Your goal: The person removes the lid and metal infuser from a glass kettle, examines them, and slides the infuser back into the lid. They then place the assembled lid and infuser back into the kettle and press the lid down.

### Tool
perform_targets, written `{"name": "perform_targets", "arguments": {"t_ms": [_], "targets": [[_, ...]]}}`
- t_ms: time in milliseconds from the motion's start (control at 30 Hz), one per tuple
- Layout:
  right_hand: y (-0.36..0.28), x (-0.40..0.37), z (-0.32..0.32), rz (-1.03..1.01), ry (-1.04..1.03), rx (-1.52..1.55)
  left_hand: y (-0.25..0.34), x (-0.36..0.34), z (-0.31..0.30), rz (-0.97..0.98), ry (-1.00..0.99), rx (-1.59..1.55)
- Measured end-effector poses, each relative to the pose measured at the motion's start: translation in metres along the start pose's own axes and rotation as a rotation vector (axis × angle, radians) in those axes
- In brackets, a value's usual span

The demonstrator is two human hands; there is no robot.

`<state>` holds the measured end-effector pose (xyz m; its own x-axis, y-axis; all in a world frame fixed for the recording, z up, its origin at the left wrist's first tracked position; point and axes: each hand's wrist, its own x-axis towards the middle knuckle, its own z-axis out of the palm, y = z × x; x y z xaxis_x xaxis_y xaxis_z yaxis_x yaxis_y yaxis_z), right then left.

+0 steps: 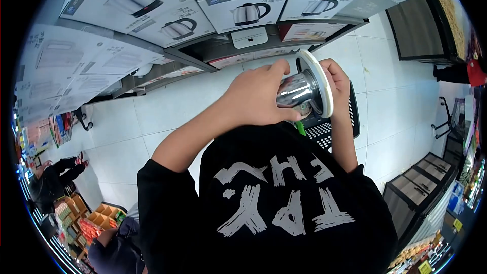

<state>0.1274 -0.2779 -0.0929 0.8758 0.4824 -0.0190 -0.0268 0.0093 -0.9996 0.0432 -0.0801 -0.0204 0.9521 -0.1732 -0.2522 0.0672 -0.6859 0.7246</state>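
In the head view, my left hand (256, 94) is wrapped around a shiny metal cylinder (294, 91). The cylinder joins a wide round disc with a cream rim (324, 89), and the disc stands nearly edge-on to me. On the disc's far side is my right hand (339, 78), its fingers curled against the rim; part of that hand is hidden behind the disc. Below my hands sits a black perforated basket (354, 114), partly covered by my arm and shirt. Something green (300, 128) shows beside it.
Boxes with kettle pictures (243, 12) fill the shelf ahead, and more boxes (66, 53) stand at left. A dark cabinet (421, 177) is at right. People appear at the lower left (56, 175), bottom left (119, 246) and far right (456, 73).
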Motion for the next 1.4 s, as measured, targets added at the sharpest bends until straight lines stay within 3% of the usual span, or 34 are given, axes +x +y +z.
{"name": "perform_targets", "arguments": {"t_ms": [33,133,200,267,367,467,600,733,833,933,967,1100,1233,1333,1400], "targets": [[0.000,0.001,0.000,-0.002,0.021,0.020,0.005,-0.001,0.008,0.000,0.095,0.081],[0.002,0.004,-0.007,0.004,0.003,0.047,0.000,0.005,0.017,0.073,0.073,0.093],[0.002,-0.001,-0.010,0.015,-0.015,0.060,-0.001,0.013,0.003,-0.003,-0.148,-0.115],[0.001,-0.003,-0.010,0.015,-0.024,0.082,-0.015,0.024,-0.001,-0.026,-0.349,-0.379],[0.002,-0.002,-0.008,0.003,-0.029,0.125,-0.031,0.028,0.006,-0.258,-0.661,-1.137],[0.000,-0.001,-0.005,0.025,-0.031,0.125,-0.046,0.027,0.024,-0.240,-0.748,-1.457],[0.010,-0.001,-0.009,0.040,-0.069,0.133,-0.057,0.027,0.045,-0.177,-0.873,-1.606],[0.013,0.000,-0.009,0.017,-0.071,0.106,-0.057,0.025,0.048,-0.177,-0.859,-1.662],[0.011,0.001,-0.008,0.031,-0.052,0.071,-0.047,0.021,0.033,-0.273,-0.719,-1.437],[0.012,0.001,-0.006,0.044,-0.010,-0.018,-0.041,0.026,0.023,-0.038,-0.413,-0.756],[0.011,0.001,-0.002,0.075,0.027,-0.026,-0.027,0.019,0.010,-0.073,-0.247,-0.280],[0.013,-0.002,0.002,0.163,0.117,0.008,-0.013,0.005,0.031,0.121,0.199,0.188],[0.010,-0.005,0.011,0.346,0.242,0.141,-0.011,0.005,0.045,0.244,0.398,0.526],[0.013,-0.006,0.008,0.430,0.249,0.165,-0.018,0.007,0.055,0.278,0.428,0.547],[0.018,-0.008,0.006,0.381,0.210,0.147,-0.015,0.005,0.048,0.195,0.346,0.420]]}}
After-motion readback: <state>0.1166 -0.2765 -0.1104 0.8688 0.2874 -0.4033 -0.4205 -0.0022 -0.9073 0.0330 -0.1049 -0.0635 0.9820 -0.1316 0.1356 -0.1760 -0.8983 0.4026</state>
